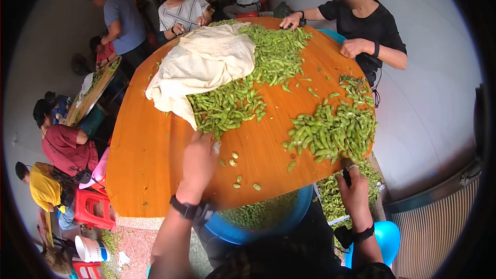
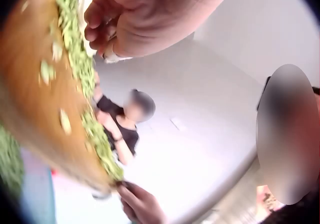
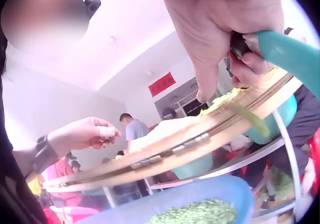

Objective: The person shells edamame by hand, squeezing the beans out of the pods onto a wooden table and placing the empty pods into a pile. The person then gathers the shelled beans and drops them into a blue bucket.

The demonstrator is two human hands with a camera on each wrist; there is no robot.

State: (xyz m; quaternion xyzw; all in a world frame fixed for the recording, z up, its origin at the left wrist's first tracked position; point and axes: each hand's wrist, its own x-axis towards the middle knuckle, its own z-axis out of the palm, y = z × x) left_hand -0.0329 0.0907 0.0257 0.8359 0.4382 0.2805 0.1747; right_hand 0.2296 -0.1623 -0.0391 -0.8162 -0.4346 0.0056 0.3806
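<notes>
My left hand point(image 1: 199, 160) is over the round wooden table point(image 1: 139, 165), its fingertips at the near edge of a heap of green soybean pods point(image 1: 225, 106) beside a white cloth point(image 1: 206, 64). In the right wrist view its fingers are loosely bent, white tape is on the thumb, and nothing shows between them. My right hand point(image 1: 355, 196) is at the table's near right edge, fingers curled round a small dark object point(image 3: 240, 46); its kind is mostly hidden. Just beyond lies another pod heap point(image 1: 336, 129). A green pod point(image 3: 252, 121) overhangs the rim.
A blue basin point(image 1: 232, 235) of shelled beans stands under the near edge. Loose beans point(image 1: 257, 187) dot the tabletop. Opposite sit a person in black point(image 1: 367, 26) and one in a striped top point(image 1: 181, 13). Red stools point(image 1: 93, 209) stand at left, a blue stool point(image 1: 386, 240) at right.
</notes>
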